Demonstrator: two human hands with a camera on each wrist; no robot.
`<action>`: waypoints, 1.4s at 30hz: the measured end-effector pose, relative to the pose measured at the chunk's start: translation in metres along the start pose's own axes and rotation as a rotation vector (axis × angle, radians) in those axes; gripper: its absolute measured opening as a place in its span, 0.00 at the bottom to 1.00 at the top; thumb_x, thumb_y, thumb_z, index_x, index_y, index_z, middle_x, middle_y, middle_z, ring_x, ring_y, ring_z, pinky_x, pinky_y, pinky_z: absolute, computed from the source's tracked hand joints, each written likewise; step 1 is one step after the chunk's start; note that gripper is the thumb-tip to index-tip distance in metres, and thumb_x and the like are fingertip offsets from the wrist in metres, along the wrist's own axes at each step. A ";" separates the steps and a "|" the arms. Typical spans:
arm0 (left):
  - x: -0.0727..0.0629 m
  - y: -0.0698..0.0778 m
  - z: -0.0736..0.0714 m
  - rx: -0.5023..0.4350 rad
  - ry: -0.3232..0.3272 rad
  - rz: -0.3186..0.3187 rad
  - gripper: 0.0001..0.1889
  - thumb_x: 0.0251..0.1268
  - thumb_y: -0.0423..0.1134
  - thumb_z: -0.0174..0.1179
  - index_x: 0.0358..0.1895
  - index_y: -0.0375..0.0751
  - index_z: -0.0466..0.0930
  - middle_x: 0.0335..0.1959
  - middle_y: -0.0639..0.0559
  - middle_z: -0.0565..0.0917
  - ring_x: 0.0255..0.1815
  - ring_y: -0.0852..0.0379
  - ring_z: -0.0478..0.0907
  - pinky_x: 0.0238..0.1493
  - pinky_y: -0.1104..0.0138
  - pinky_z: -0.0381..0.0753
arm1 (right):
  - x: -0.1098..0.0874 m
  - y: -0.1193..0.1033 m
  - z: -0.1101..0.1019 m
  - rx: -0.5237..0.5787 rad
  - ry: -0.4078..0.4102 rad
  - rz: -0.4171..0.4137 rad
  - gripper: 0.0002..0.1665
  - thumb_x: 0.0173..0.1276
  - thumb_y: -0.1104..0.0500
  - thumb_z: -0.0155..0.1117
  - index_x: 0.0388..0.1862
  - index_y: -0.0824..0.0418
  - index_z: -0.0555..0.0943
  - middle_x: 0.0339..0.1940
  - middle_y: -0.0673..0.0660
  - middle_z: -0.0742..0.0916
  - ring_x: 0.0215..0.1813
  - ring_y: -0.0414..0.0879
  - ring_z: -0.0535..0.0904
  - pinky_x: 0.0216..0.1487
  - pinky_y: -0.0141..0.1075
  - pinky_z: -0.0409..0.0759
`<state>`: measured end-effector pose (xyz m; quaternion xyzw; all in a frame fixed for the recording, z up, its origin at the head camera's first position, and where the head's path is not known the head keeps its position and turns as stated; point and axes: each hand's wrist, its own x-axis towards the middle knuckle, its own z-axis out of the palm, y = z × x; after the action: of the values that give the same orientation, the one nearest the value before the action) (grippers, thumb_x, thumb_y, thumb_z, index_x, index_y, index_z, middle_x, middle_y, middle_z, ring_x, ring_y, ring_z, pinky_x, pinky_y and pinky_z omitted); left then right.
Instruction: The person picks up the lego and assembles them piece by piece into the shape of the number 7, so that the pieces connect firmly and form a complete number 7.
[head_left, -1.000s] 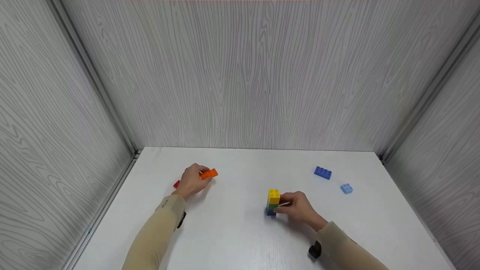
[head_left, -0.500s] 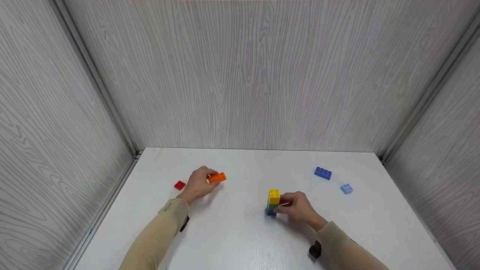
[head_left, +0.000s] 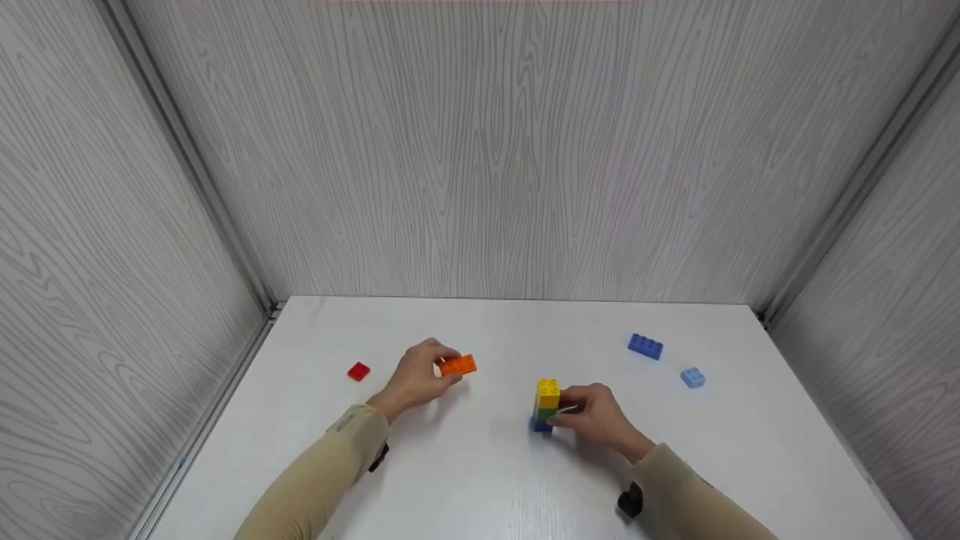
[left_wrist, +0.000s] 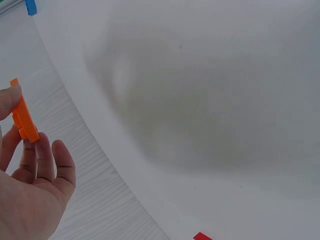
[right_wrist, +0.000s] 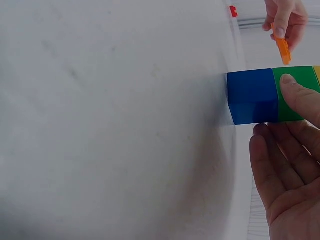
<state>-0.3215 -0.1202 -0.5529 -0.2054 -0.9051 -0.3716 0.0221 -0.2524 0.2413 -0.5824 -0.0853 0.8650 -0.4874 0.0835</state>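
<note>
Head only: 4 studs (head_left: 553, 390) atop yellow brick (head_left: 548, 401).

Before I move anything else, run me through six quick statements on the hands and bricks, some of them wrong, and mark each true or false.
1. The left hand holds the orange brick. True.
2. The right hand grips the stack. True.
3. The orange brick is joined to the stack. False: it is held apart from it.
4. Blue is on top of the stack. False: the yellow layer is on top, the green layer in the middle and the blue layer at the bottom.
5. The red brick lies on the table, touched by neither hand. True.
6. The light blue brick sits on the loose darker blue brick. False: the two lie apart on the table.
</note>
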 end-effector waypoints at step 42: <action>-0.009 0.078 0.018 -0.053 -0.147 0.225 0.16 0.76 0.41 0.73 0.62 0.43 0.93 0.52 0.49 0.88 0.50 0.55 0.81 0.50 0.68 0.78 | 0.002 0.001 0.000 -0.007 -0.026 -0.021 0.20 0.73 0.57 0.81 0.63 0.48 0.94 0.58 0.51 0.96 0.59 0.48 0.91 0.68 0.51 0.91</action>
<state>-0.2808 -0.0612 -0.5154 -0.3327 -0.8655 -0.3745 -0.0084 -0.2546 0.2418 -0.5832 -0.1008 0.8646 -0.4841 0.0893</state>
